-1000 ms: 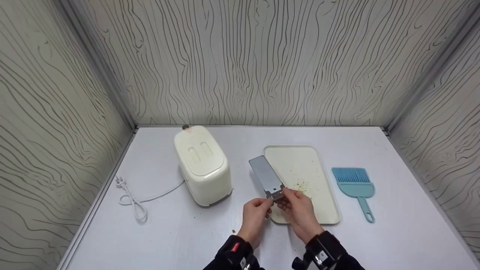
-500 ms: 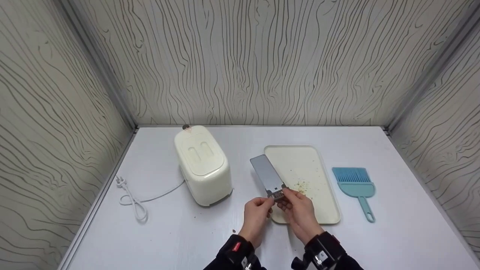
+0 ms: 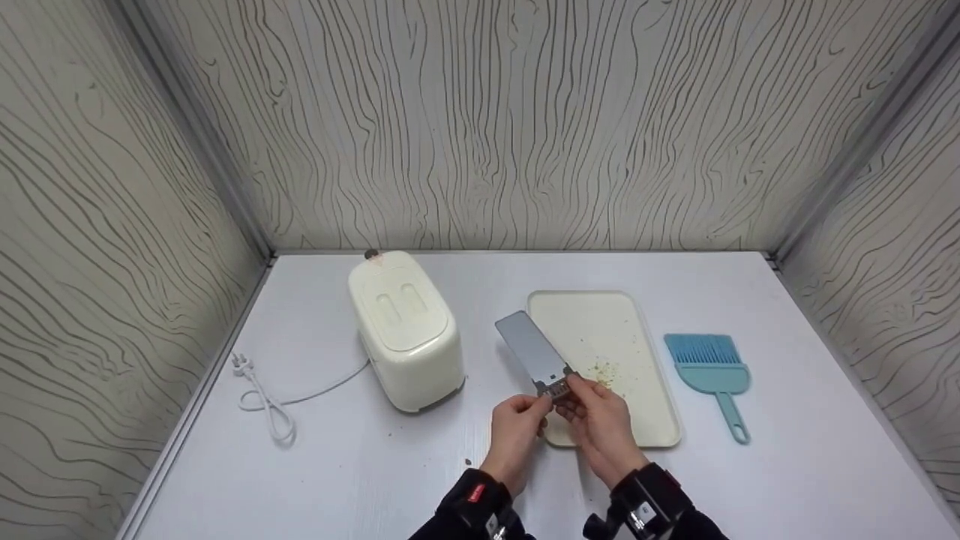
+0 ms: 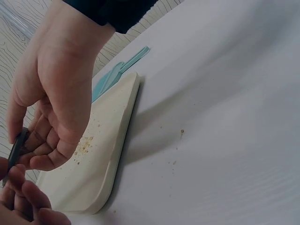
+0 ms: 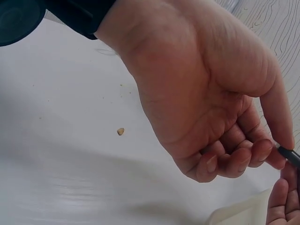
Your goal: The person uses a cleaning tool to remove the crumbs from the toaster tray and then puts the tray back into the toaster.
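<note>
A thin grey metal crumb tray (image 3: 531, 346) is held in both hands by its dark slotted end, its flat plate slanting up and left in the head view. My left hand (image 3: 516, 435) pinches the left corner of that end. Thumb and fingers of my right hand (image 3: 602, 424) pinch the right corner. Under and beside it lies a cream rectangular tray (image 3: 651, 420) with yellowish crumbs (image 3: 602, 369) scattered on it. Only the crumb tray's dark edge (image 4: 17, 151) shows in the left wrist view, between thumb and fingers.
A cream toaster (image 3: 421, 367) stands at the left, its white cord and plug (image 3: 259, 390) beside it. To the right lies a blue-green brush (image 3: 716, 367). Loose crumbs dot the white table, one larger bit (image 5: 120, 131) among them.
Both hands keep their hold on the crumb tray. Its far end has swung slightly right and then back left, and my left hand has shifted a little to the right.
</note>
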A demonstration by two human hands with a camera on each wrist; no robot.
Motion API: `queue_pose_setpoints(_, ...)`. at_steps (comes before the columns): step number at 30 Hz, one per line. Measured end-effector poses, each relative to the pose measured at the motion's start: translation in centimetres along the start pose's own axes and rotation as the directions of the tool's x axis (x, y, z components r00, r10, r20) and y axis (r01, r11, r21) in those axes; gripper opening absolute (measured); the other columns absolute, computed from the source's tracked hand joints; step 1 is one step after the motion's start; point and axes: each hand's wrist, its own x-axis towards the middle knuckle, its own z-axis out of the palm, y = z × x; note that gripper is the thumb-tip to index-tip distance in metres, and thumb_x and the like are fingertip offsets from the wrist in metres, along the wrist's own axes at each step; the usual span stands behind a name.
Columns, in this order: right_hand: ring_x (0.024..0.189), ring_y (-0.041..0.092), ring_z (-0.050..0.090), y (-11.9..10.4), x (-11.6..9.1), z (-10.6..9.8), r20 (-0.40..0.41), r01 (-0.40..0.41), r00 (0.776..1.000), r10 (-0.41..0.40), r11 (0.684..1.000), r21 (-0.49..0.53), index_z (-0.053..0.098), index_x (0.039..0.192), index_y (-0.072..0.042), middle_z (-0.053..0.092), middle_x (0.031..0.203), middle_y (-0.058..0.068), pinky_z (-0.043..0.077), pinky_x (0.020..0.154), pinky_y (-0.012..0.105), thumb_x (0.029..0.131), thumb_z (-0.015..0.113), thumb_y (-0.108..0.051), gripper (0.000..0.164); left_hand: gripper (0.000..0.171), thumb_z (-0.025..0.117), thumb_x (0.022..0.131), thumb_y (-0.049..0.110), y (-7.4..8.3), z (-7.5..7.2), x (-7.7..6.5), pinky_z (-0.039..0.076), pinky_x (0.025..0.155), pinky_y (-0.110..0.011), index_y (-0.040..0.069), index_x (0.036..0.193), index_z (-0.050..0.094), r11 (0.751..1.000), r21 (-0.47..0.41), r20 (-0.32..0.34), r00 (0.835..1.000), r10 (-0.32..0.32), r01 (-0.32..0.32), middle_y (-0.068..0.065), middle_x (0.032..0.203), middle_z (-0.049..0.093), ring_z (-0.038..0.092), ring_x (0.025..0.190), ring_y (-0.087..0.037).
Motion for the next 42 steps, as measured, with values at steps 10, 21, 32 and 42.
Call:
queue_pose_setpoints(10, 0.086, 0.015, 0.067, 0.0, 0.0, -0.2, 0.012, 0.042, 0.999, -0.041, 0.995, -0.094, 0.056, 0.118, 0.007, 0.070, 0.096, 0.009, 0.058, 0.079, 0.028, 0.104, 0.061, -0.021, 0.031, 0.022, 0.069, 0.094, 0.023, 0.3, -1.1, 0.1, 0.044, 0.063, -0.025, 0.001, 0.094, 0.072, 1.000, 0.031, 0.045, 0.999, -0.003, 0.001, 0.001, 0.073, 0.059, 0.053, 0.067, -0.011)
queue_pose_setpoints(21, 0.088, 0.016, 0.066, -0.6, 0.2, -0.8, 0.024, 0.052, 0.999, -0.049, 0.988, -0.147, 0.055, 0.125, 0.009, 0.069, 0.106, 0.011, 0.058, 0.081, 0.027, 0.106, 0.057, -0.022, 0.037, 0.018, 0.066, 0.095, 0.020, 4.3, -5.8, 0.5, 0.045, 0.070, -0.028, 0.004, 0.100, 0.072, 0.974, 0.183, 0.026, 0.991, 0.134, -0.137, -0.002, 0.081, 0.065, 0.059, 0.078, -0.018)
queue_pose_setpoints(32, 0.088, 0.015, 0.064, -0.9, 0.1, -1.6, 0.016, 0.048, 0.999, -0.046, 0.989, -0.141, 0.055, 0.123, 0.007, 0.068, 0.104, 0.009, 0.057, 0.081, 0.026, 0.107, 0.055, -0.021, 0.032, 0.011, 0.064, 0.095, 0.006, 10.6, -10.3, 1.0, 0.049, 0.067, -0.022, 0.007, 0.102, 0.073, 0.732, 0.459, -0.016, 0.819, 0.574, -0.504, -0.002, 0.090, 0.071, 0.060, 0.079, -0.012)
queue_pose_setpoints(42, 0.089, 0.015, 0.063, -0.9, 0.2, -1.8, 0.010, 0.039, 0.999, -0.038, 0.988, -0.147, 0.052, 0.127, 0.007, 0.066, 0.106, 0.009, 0.057, 0.081, 0.025, 0.106, 0.056, -0.021, 0.035, 0.011, 0.066, 0.092, 0.000, 12.0, -12.8, 3.1, 0.048, 0.100, -0.047, 0.002, 0.101, 0.071, 0.420, 0.661, 0.064, 0.604, 0.794, -0.622, -0.011, 0.105, 0.072, 0.063, 0.110, -0.032)
